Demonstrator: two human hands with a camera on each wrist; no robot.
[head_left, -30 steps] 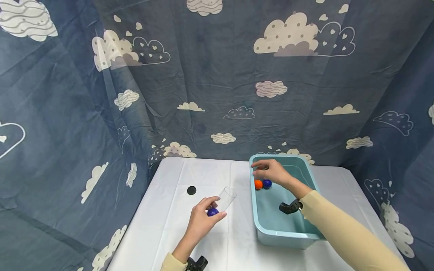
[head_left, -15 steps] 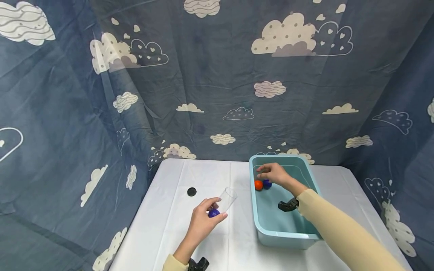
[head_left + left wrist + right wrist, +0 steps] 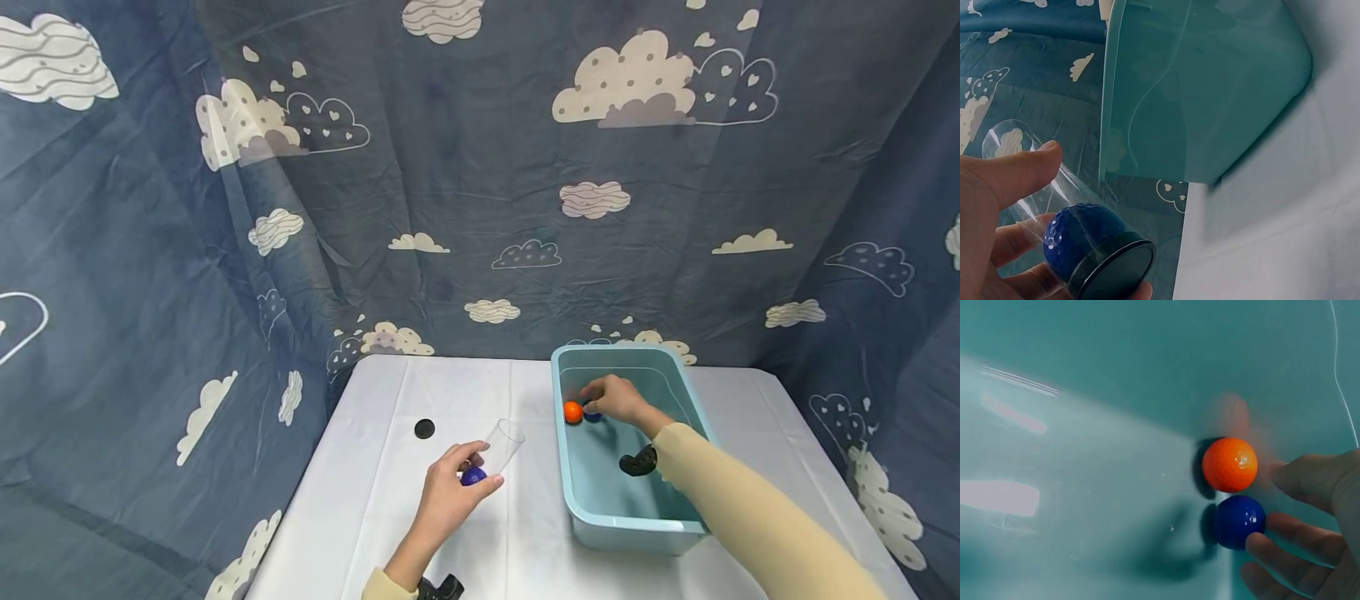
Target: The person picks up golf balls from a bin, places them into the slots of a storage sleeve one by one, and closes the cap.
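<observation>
My left hand [image 3: 442, 504] grips a clear plastic tube [image 3: 505, 446], tilted with its mouth up and away. A dimpled blue golf ball [image 3: 1082, 237] sits at the tube's lower end, which a black cap [image 3: 1119, 272] closes. Inside the light-blue bin [image 3: 566, 467], my right hand [image 3: 618, 398] reaches down over a second blue ball [image 3: 1239, 522]. Its fingertips are right at that ball's side, while the thumb [image 3: 1310, 481] stands apart, beside the orange ball [image 3: 1230, 464]. The two balls lie side by side against the bin's wall.
A black disc [image 3: 424, 428] lies on the white-covered table [image 3: 390, 500], left of the bin. Dark blue curtains [image 3: 450, 167] with cloud prints rise behind and at both sides. The bin's wall stands between the two hands.
My right hand has moved right and lower in the bin, from near its far left rim to the blue ball. The left hand keeps its hold on the tube, nearly still.
</observation>
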